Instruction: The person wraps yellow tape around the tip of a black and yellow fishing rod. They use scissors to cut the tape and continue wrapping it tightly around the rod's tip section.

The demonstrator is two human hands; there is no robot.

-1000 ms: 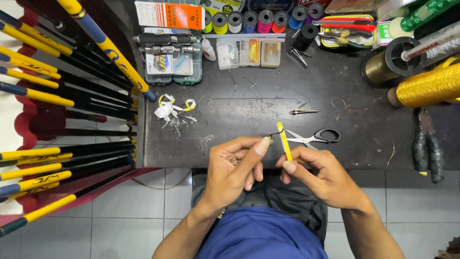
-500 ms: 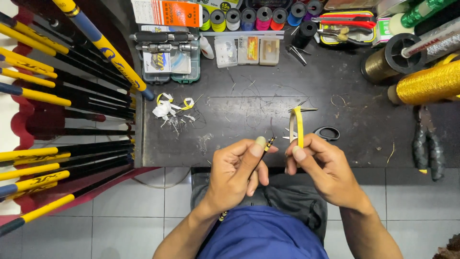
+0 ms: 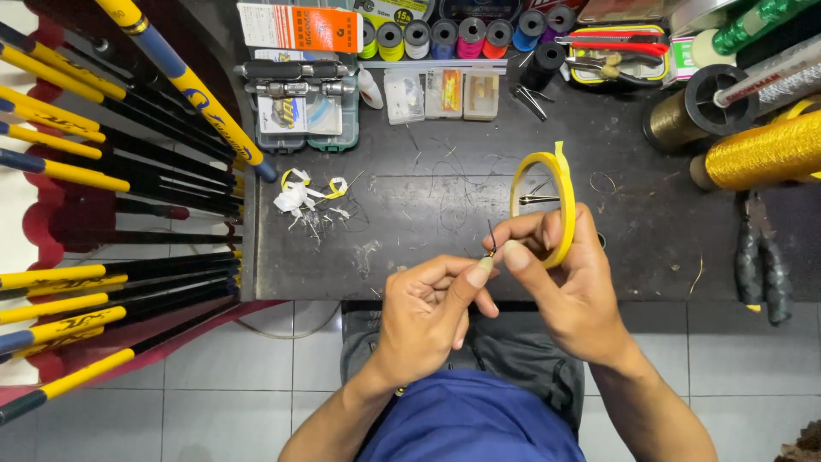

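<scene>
Your left hand (image 3: 428, 312) pinches a thin dark rod tip (image 3: 492, 239); your right hand (image 3: 560, 282) grips a yellow tape roll (image 3: 547, 201) above the surface (image 3: 650, 214), thumbs touching.

Orange-white flat packet (image 3: 298, 26) at bench's far edge; clear boxes (image 3: 443, 93) nearby.

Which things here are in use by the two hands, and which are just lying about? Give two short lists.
In use:
- yellow tape roll, held in the right hand
- thin dark rod tip, pinched by the left hand

Lying about:
- tweezers on the dark bench
- thread spools
- gold thread cone
- pliers
- tape scraps
- yellow-and-black rods
</scene>
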